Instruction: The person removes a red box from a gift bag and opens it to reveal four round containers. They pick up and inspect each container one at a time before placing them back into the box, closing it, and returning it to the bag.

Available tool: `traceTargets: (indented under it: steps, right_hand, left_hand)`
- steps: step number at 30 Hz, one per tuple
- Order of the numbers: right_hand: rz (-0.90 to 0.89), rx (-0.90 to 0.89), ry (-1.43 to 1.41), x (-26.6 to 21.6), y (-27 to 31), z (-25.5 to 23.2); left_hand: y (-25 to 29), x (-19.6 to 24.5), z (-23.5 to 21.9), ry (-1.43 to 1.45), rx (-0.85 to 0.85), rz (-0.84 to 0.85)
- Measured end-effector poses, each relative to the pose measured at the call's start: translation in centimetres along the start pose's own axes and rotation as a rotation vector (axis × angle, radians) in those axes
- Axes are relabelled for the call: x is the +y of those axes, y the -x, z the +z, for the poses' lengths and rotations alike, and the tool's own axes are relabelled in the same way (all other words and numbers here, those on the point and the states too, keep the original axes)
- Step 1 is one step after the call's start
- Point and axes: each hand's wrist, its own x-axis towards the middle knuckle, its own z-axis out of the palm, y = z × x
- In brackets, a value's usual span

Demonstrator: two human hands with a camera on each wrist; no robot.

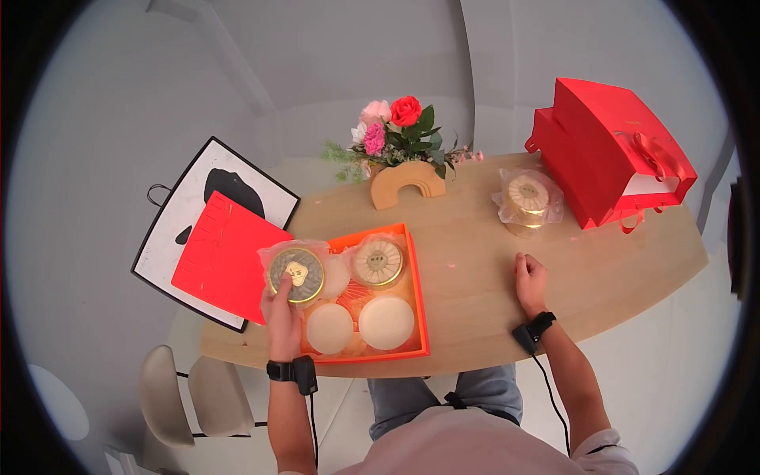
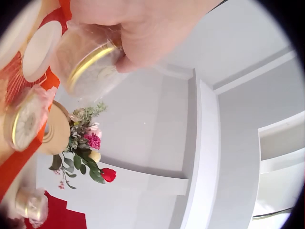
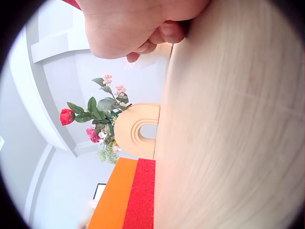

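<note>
My left hand (image 1: 283, 321) holds a round gold-rimmed tin (image 1: 309, 279) in clear plastic, the thumb lying on its dark patterned lid. The tin is over the upper left corner of an orange-red gift box (image 1: 424, 317). In that box a second wrapped tin (image 1: 378, 262), with a cream petal-patterned lid, sits at the upper right. White round recesses (image 1: 386, 323) fill the other places, one partly hidden by the held tin. My right hand (image 1: 531, 283) rests on the wooden table (image 1: 467, 317) to the right of the box, fingers curled, holding nothing.
Wrapped tins (image 1: 528, 195) are stacked near a red gift bag (image 1: 606, 150) at the right. An arch-shaped vase (image 1: 388, 187) with flowers stands at the back. A red lid-like panel (image 1: 226, 253) lies on a black-framed white board (image 1: 158, 237) at the left.
</note>
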Motion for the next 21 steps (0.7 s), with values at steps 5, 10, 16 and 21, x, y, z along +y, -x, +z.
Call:
traceTargets:
  steps: [5, 10, 16, 21]
  right_hand:
    - [0.021, 0.012, 0.012, -0.4, 0.1, -0.1]
    - [0.018, 0.018, 0.012, -0.3, 0.1, -0.1]
    - [0.029, 0.01, -0.012, -0.4, 0.1, 0.0]
    - [0.042, 0.0, -0.013, -0.4, 0.1, -0.2]
  left_hand:
    - [-3.8, -4.3, -1.5, -0.052, 0.099, 0.042]
    - [-6.4, -7.7, -1.9, -0.253, 0.225, 0.131]
    - [-6.1, -9.4, -1.0, -0.32, 0.196, 0.249]
    - [-5.5, -10.0, 0.0, -0.329, 0.2, 0.164]
